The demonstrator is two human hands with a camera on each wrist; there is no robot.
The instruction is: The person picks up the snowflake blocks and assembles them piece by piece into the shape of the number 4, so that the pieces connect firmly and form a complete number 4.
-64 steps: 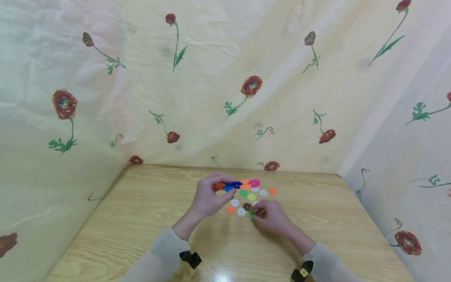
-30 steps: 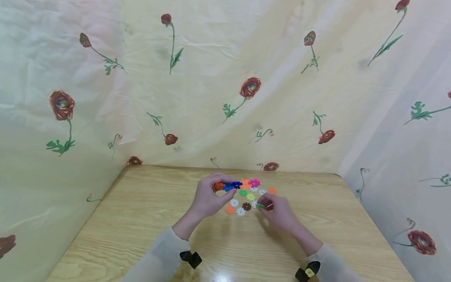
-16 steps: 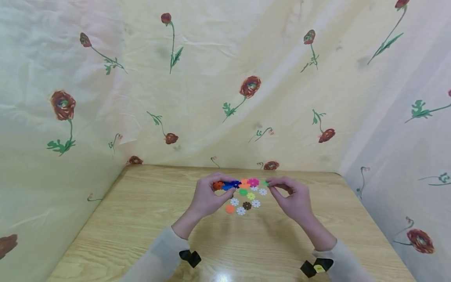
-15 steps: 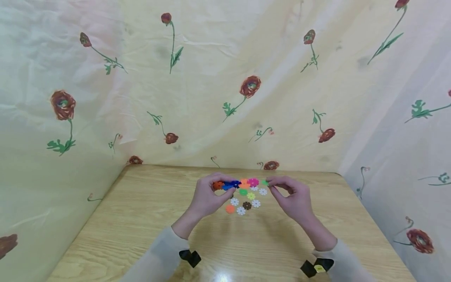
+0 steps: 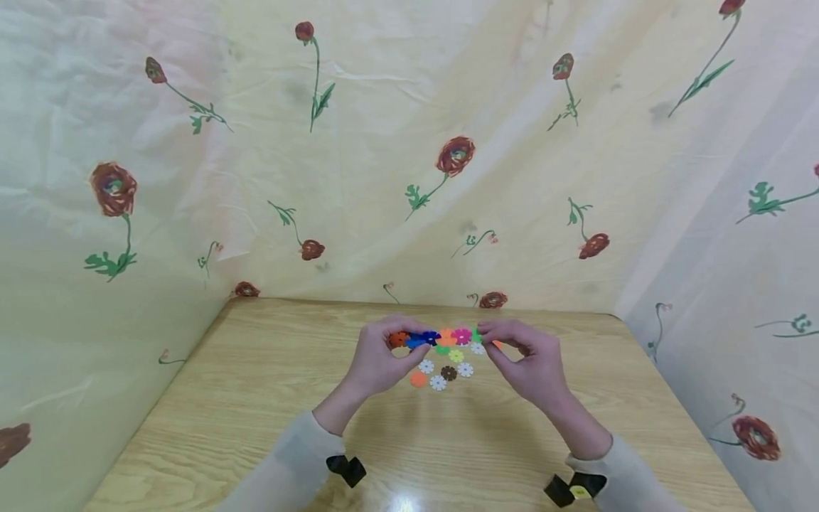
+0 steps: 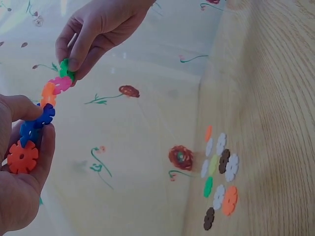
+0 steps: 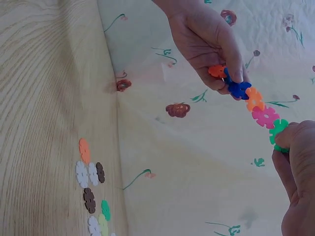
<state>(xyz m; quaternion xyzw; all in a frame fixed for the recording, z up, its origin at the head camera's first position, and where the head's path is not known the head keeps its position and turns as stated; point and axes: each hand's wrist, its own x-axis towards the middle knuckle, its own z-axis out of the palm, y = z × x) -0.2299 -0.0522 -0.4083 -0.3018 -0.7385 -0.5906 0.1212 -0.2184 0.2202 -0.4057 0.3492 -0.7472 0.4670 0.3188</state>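
Note:
A chain of interlocking plastic snowflake discs is held in the air above the table. My left hand point(image 5: 382, 359) pinches it by the dark blue disc point(image 7: 239, 90); an orange-red disc point(image 6: 22, 157) and a lighter blue disc point(image 6: 30, 132) sit by the palm. Beyond the fingers come an orange disc point(image 7: 255, 100) and a pink disc point(image 7: 266, 117). My right hand point(image 5: 527, 355) pinches a green disc point(image 7: 278, 132) between thumb and index finger, its edge meeting the pink disc. Whether their slots are fully joined I cannot tell.
Loose discs lie on the wooden table point(image 5: 288, 398) beneath the hands: several white discs point(image 5: 438, 382), a brown disc point(image 5: 448, 372), an orange disc point(image 5: 418, 379), a yellow disc point(image 5: 456, 355) among them. A flower-print cloth point(image 5: 358, 178) encloses the table's back and sides.
My right hand has lifted the green disc from near the table up and leftward to the pink end of the chain. My left hand has stayed nearly still with the chain.

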